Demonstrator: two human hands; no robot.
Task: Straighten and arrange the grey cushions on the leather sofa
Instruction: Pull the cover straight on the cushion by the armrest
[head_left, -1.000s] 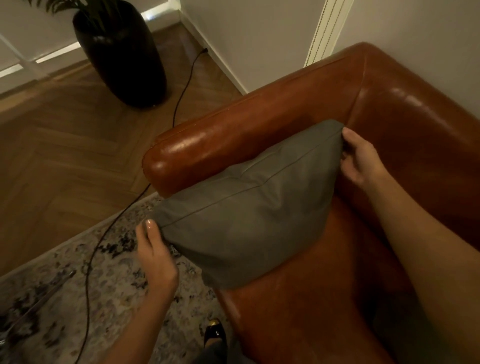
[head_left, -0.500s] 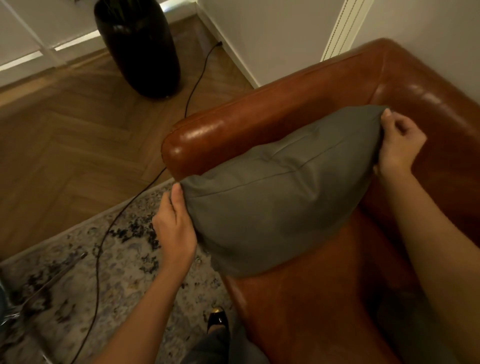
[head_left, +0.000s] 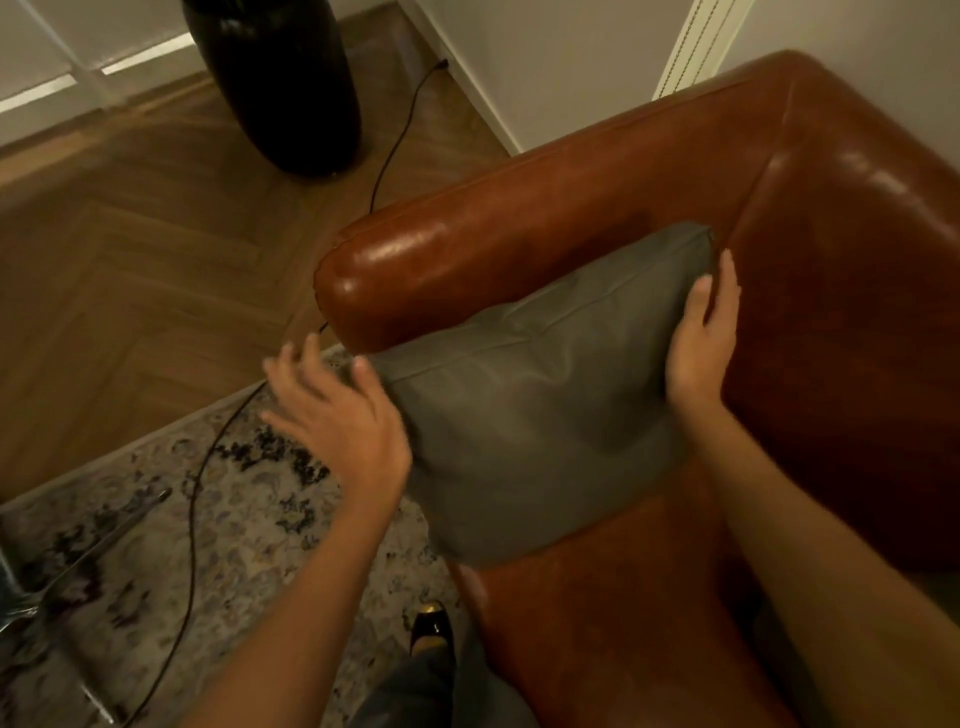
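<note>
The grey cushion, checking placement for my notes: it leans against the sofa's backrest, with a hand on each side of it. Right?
Not quite. In the head view the grey cushion leans against the sofa's armrest, not the backrest. The left hand and right hand do flank it.

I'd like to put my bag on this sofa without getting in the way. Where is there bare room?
The bare leather seat in front of the grey cushion, between the person's forearms, is free. The corner by the armrest is crowded: the cushion leans there with the left hand and right hand at its sides.
</note>
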